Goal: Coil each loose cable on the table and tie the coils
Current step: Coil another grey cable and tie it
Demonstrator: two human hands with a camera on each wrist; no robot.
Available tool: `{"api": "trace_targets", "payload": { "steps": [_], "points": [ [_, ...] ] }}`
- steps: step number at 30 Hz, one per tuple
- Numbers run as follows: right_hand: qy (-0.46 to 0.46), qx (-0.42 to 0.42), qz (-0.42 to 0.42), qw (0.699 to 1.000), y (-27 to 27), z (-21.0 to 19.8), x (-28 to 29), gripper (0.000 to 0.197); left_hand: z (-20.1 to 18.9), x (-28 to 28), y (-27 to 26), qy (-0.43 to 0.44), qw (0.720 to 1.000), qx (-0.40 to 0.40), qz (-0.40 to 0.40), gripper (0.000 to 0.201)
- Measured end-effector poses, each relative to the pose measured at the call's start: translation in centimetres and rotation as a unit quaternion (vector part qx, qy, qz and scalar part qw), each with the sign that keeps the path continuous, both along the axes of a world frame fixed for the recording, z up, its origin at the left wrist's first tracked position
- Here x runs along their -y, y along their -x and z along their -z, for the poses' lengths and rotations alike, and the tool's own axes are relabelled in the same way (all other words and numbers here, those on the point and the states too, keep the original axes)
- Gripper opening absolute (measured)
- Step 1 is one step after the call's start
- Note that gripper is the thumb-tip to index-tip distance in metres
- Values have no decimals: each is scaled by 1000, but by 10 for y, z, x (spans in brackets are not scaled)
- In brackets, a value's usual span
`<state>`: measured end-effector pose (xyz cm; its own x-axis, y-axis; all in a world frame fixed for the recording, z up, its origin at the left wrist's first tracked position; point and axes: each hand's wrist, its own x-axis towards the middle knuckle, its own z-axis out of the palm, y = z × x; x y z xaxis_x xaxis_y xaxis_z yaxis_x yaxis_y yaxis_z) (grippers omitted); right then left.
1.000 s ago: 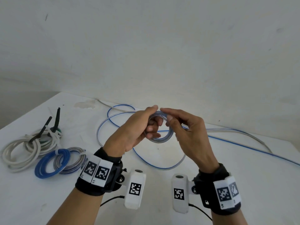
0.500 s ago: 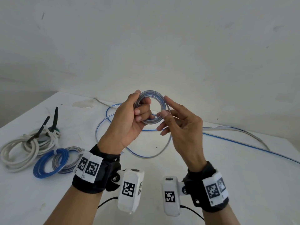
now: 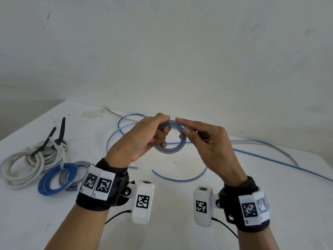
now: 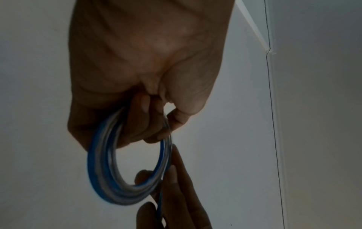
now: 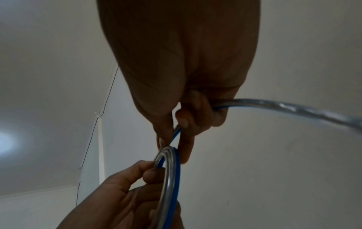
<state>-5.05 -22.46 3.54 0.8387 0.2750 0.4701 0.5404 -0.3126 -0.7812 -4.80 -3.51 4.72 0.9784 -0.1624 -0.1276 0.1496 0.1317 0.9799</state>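
Both hands are working above the white table (image 3: 180,204), holding one small coil (image 3: 170,150) of clear cable with a blue stripe. Going from the left side: a tied bundle of thick white cable (image 3: 19,168) with black ends is lying near the table edge, and beside it a tied blue coil (image 3: 55,179) is overlapping a grey coil (image 3: 81,165). These three look already finished.

Next, the left hand (image 3: 138,141) is gripping the coil with the thumb outside and the curled fingers passing through the ring, so all turns are being pressed together. The right hand (image 3: 209,141) is pinching the free cable between thumb and forefinger just beside the coil rim, and the cable is passing through its curled fingers, as the right wrist view shows. The loose cable (image 3: 266,157) is running away to the right over the table, and more slack loops are lying behind the hands.

The coiling is judged to be in the middle, since much cable is remaining. To do it well, the left grip should be staying firm while the right hand is laying each new turn flat on the others, the same size, without twisting the stripe, and sliding back along the cable for more slack.
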Motion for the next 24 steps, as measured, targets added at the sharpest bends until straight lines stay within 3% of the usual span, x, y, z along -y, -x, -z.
{"api": "trace_targets", "payload": {
  "steps": [3, 13, 16, 20, 24],
  "points": [
    [-32, 19, 42, 998, -2, -1, 4, 20, -5, -1, 1, 38, 998, 25, -34, 43],
    [-165, 16, 38, 985, 8, 7, -26, 22, -11, 7, 8, 197, 978, 44, -43, 41],
    [-164, 17, 34, 986, 8, 2, -21, 20, -10, 3, 7, 170, 985, 23, 7, 42],
    [-85, -2, -14, 996, 5, -5, -4, 21, -10, 1, 10, 70, 994, -20, 87, 48],
    [-16, -7, -34, 999, 4, -7, 4, 24, -7, 10, 12, -19, 997, -6, 73, 50]
  ]
}}
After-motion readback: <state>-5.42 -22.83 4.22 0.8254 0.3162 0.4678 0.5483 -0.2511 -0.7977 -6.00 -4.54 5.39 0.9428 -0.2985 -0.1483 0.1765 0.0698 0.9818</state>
